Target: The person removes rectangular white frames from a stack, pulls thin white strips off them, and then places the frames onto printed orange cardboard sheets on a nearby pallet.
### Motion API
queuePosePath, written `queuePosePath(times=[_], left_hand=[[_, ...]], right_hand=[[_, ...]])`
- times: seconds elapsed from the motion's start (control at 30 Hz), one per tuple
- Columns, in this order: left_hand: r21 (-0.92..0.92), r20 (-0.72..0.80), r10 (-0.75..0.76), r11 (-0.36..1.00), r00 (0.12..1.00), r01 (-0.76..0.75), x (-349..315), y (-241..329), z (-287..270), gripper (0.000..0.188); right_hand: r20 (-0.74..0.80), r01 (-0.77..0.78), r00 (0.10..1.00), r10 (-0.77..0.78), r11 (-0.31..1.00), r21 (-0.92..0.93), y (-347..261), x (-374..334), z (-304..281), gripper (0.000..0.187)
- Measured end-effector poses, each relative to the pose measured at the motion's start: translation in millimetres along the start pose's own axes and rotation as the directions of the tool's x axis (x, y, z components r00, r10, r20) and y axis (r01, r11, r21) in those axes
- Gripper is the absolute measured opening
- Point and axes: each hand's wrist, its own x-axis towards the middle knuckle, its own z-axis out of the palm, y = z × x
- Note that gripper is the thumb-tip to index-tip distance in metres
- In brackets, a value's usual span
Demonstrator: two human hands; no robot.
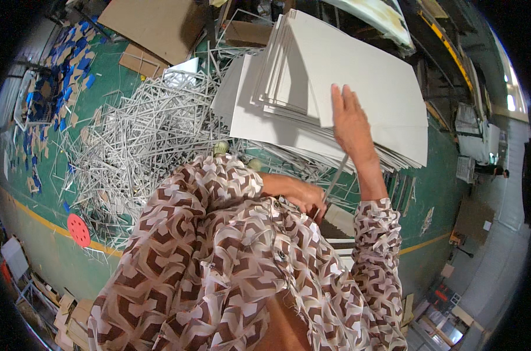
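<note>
Evidently, steadiness counts most at this step. The right hand (353, 126) lies over the near edge of a stack of white sheets (370, 76), its fingers stretched out and clamped on nothing. The left hand (308, 196), close in front of the shirt (236, 257), appears closed around the lower end of a thin grey strip (336, 180). That strip slants up toward the right wrist — whether it touches the sheets cannot be told. The stack stands ahead of the person, to the right of a tangled heap of strips (137, 152) on the green floor (435, 181); what bears it is hidden.

To work well, the right palm should bear down evenly, because the sheets are unevenly fanned and would probably slide under a one-sided push. Any pull on the strip is best slow and along its length, clear of the right wrist — a sideways jerk could crease a sheet's edge. A firm, short grip should also limit whipping at the strip's far end.
</note>
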Motion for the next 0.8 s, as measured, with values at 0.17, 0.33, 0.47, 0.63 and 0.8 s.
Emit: queuePosePath(times=[0.17, 0.33, 0.47, 0.63, 0.8], left_hand=[[-0.659, -0.069, 0.275, 0.709, 0.959, -0.250, -8.9, -26.3, -23.5, 0.028], [-0.566, -0.440, 0.132, 0.727, 0.888, -0.388, -39.4, -19.3, -27.8, 0.017], [0.127, -0.846, 0.205, 0.974, 0.493, -0.187, -59.3, 6.4, -36.7, 0.022], [0.320, -0.927, 0.340, 0.937, 0.155, -0.144, -96.4, 23.1, -72.5, 0.046], [0.265, -0.945, 0.267, 0.964, 0.192, -0.033, -101.1, 30.0, -79.6, 0.069]], right_hand=[[0.028, -0.058, 0.998, 0.059, 0.998, -0.006, 7.6, 27.1, -2.5, 0.045], [0.141, -0.060, 0.989, 0.052, 0.997, 0.052, 5.1, 38.4, 6.9, 0.058], [0.048, -0.065, 0.997, 0.063, 0.997, 0.038, 19.2, 44.5, 0.1, 0.057], [0.159, -0.165, 0.974, 0.163, 0.986, -0.005, 34.4, 58.4, -48.1, 0.035], [0.266, -0.211, 0.936, 0.230, 0.972, -0.098, 39.5, 56.7, -65.3, 0.021]])
